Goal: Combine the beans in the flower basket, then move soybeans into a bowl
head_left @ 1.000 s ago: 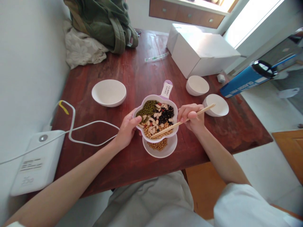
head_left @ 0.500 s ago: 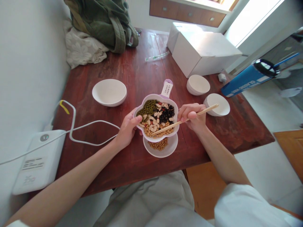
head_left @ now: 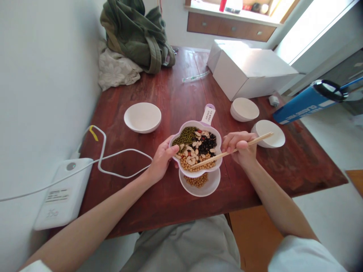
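Note:
My left hand (head_left: 163, 158) grips the left rim of a scalloped purple-and-white bowl (head_left: 195, 174) with a labelled handle pointing away from me. Inside it lie green mung beans (head_left: 185, 138), black beans (head_left: 208, 144), pale flat seeds (head_left: 191, 154) and yellow soybeans (head_left: 188, 165). My right hand (head_left: 240, 146) is closed round a pair of wooden chopsticks (head_left: 233, 150), whose tips rest among the soybeans. Below the scalloped bowl's near edge is a small white bowl (head_left: 210, 186) holding soybeans, its far part hidden.
A white bowl (head_left: 142, 118) stands left, two more, a farther bowl (head_left: 244, 109) and a nearer bowl (head_left: 269, 134), right. Behind are a white box (head_left: 249, 70), a blue tumbler (head_left: 307, 102) and a green bag (head_left: 136, 36). A cable (head_left: 124, 151) runs to a white device (head_left: 64, 192).
The whole view has shifted, so everything appears farther right and slightly lower. Both hands keep their holds, and the chopstick tips stay at the soybeans.

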`<state>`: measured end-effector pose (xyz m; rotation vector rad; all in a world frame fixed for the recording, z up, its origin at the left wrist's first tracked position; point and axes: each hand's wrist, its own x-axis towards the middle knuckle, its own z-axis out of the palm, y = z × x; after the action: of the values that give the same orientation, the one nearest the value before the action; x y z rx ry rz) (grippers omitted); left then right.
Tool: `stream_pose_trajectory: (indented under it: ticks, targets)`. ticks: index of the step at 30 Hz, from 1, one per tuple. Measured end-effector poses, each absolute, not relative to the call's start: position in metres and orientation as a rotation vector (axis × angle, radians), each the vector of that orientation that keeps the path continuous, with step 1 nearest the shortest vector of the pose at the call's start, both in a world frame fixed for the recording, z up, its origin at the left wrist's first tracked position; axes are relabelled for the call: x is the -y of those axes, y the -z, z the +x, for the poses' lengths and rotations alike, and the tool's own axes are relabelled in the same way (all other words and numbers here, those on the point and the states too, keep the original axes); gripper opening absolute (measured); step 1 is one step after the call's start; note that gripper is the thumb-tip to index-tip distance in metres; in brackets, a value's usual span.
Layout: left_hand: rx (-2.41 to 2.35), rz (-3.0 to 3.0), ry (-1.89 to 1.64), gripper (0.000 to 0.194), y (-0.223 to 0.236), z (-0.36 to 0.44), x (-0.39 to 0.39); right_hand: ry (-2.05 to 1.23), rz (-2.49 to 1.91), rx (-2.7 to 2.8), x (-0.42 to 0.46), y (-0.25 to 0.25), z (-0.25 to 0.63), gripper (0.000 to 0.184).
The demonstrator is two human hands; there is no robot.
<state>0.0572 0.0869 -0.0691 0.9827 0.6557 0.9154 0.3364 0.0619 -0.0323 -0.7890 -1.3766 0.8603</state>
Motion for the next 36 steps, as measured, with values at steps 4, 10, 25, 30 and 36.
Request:
stream_pose_trajectory:
  ticks: [4, 10, 25, 30, 36]
  targets:
    - [-0.637, 0.991, -0.913, 0.055, 0.07, 0.057, -0.087, -0.847, -0.77, 1.374, -0.059, 0.034, 0.335, 0.059]
    - [-0.634, 0.987, -0.908, 0.059, 0.071, 0.056, -0.087, -0.775, -0.787, 1.412, -0.053, 0.036, 0.334, 0.052]
    - [-0.641, 0.994, -0.903, 0.056, 0.07, 0.055, -0.087, -0.801, -0.756, 1.573, -0.057, 0.02, 0.327, 0.056]
    - [-0.642, 0.996, -0.906, 0.059, 0.072, 0.055, -0.087, -0.847, -0.755, 1.531, -0.059, 0.027, 0.331, 0.055]
    - [-0.64, 1.01, -0.894, 0.059, 0.073, 0.055, -0.087, -0.959, -0.772, 1.454, -0.059, 0.029, 0.334, 0.06]
